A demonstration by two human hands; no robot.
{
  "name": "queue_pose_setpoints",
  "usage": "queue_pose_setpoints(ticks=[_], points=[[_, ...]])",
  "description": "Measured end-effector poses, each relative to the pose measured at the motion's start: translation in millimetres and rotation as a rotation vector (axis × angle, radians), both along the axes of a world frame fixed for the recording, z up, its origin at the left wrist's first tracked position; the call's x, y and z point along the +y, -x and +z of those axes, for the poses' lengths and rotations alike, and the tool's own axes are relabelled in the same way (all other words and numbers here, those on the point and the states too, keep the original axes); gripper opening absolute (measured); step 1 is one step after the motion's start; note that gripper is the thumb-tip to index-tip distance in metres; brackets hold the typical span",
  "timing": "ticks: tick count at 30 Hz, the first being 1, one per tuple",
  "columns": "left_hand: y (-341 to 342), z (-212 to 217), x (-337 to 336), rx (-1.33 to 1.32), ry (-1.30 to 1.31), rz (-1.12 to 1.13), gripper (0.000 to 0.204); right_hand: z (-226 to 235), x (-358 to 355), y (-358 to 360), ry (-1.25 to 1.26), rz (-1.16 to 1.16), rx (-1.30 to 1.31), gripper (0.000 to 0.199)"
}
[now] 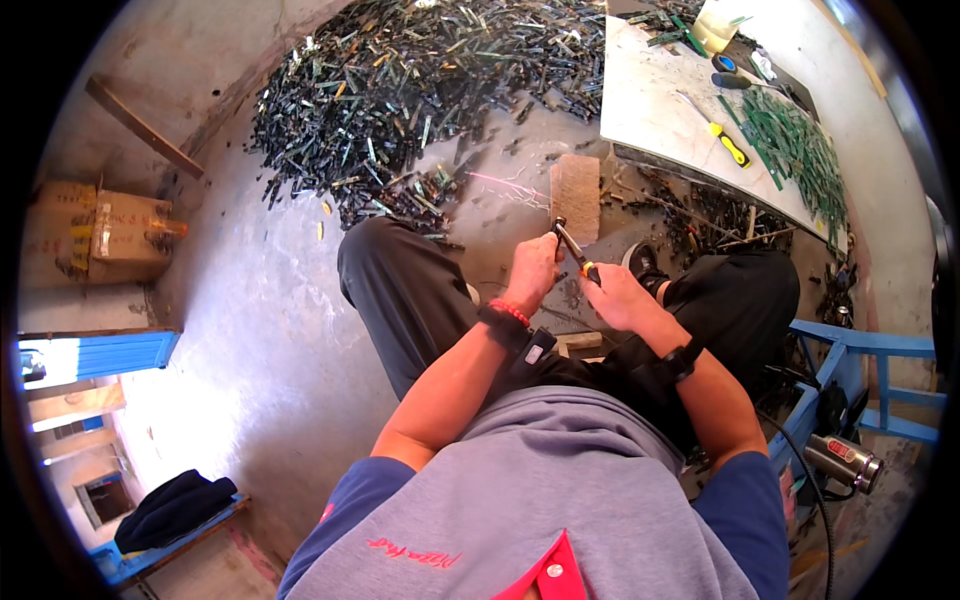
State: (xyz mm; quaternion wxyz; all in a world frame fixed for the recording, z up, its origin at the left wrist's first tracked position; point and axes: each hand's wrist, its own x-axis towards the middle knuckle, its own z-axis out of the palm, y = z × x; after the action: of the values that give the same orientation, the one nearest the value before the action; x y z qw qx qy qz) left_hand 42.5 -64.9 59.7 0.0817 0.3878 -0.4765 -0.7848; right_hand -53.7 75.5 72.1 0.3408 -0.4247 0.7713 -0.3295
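Observation:
My right hand [613, 297] is closed round the handle of a screwdriver [574, 246], whose metal shaft points up and to the left. Its tip meets a small dark piece [559, 226] pinched in the closed fingers of my left hand [535, 268]. The piece is too small to make out fully. Just beyond both hands, a reddish-brown brick [575, 185] lies on the floor between my feet. Thin pink and white strands [510, 185] lie to the left of the brick.
A large heap of dark strips [400, 90] covers the far floor. At the right, a white board [660, 110] holds green strips [795, 140], a yellow-handled screwdriver [730, 145] and a clear container [715, 25]. Cardboard boxes [125, 235] stand left; a metal flask [840, 460] lies near a blue frame [850, 340].

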Motion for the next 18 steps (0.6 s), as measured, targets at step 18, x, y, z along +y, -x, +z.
queue_pose_setpoints(ticks=[18], points=[[2.2,17.0,-5.4,0.057,-0.057,0.028,0.035,22.5,-0.7,6.4,0.038,-0.094,-1.383,0.035]])
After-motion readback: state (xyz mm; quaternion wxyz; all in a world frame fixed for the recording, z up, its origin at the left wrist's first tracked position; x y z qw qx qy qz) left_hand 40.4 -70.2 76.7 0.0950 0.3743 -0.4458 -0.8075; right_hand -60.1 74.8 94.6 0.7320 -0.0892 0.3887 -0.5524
